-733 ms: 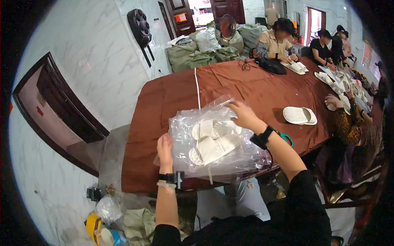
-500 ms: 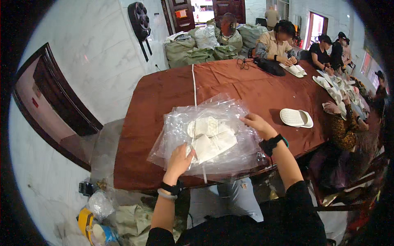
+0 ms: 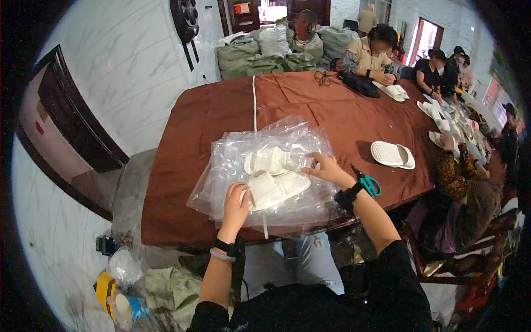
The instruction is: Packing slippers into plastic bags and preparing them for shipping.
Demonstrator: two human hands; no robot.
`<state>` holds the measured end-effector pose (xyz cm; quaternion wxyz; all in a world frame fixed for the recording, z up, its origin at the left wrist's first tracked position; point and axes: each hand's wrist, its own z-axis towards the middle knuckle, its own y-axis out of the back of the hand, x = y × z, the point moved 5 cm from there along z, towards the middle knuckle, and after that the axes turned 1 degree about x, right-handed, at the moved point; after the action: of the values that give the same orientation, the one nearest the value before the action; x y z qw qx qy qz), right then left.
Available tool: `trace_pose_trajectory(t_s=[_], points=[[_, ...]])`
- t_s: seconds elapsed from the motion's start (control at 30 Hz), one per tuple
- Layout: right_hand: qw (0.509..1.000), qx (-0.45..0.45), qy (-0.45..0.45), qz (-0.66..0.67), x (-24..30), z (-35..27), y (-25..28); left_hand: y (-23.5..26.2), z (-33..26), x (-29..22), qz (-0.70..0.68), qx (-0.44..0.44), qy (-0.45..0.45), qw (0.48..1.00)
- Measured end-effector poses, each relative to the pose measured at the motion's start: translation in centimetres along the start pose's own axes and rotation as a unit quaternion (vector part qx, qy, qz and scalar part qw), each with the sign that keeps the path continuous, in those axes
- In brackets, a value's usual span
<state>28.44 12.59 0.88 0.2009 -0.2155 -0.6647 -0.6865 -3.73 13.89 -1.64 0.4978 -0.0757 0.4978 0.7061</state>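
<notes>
A pair of white slippers [image 3: 276, 190] lies side by side among clear plastic bags [image 3: 213, 185] stacked on the table in front of me. Clear film stretches over the slippers, so they appear to be inside the top bag. My left hand [image 3: 235, 206] is closed on the bag's edge, beside the near slipper's left end. At the far slipper's right end, my right hand [image 3: 327, 169] pinches the clear film between thumb and fingers. Close to my right wrist lie scissors with teal handles [image 3: 369, 185].
A single white slipper [image 3: 391, 155] rests on the brown-covered table [image 3: 199, 119], to the right. Across the table a person [image 3: 371, 55] handles another white pair. More people work at the right around heaped slippers [image 3: 445, 122]. Full sacks [image 3: 238, 61] stand behind the table.
My right hand has moved left and pinches the film near the far slipper. The film over the slippers has shifted, and the scissors now show beside my wrist. The whole view has shifted slightly.
</notes>
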Motion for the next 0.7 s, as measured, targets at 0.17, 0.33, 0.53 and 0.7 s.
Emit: trace_pose_trajectory(t_s=[0.17,0.33,0.53,0.7], points=[[0.916,-0.123,0.163,0.345,1.4,-3.8,4.7,-1.2,-0.9,2.0,-0.055,0.069,0.116,0.989],[0.951,-0.04,0.143,0.27,0.6,-8.7,5.4,-0.6,-0.7,1.1,0.005,0.065,0.058,0.996],[0.954,-0.136,0.145,0.226,1.0,-4.2,6.0,2.9,-0.8,-3.4,0.148,0.011,0.036,0.988],[0.976,-0.158,0.08,0.123,1.9,1.4,4.9,2.8,-2.9,0.3,0.155,0.019,0.137,0.978]])
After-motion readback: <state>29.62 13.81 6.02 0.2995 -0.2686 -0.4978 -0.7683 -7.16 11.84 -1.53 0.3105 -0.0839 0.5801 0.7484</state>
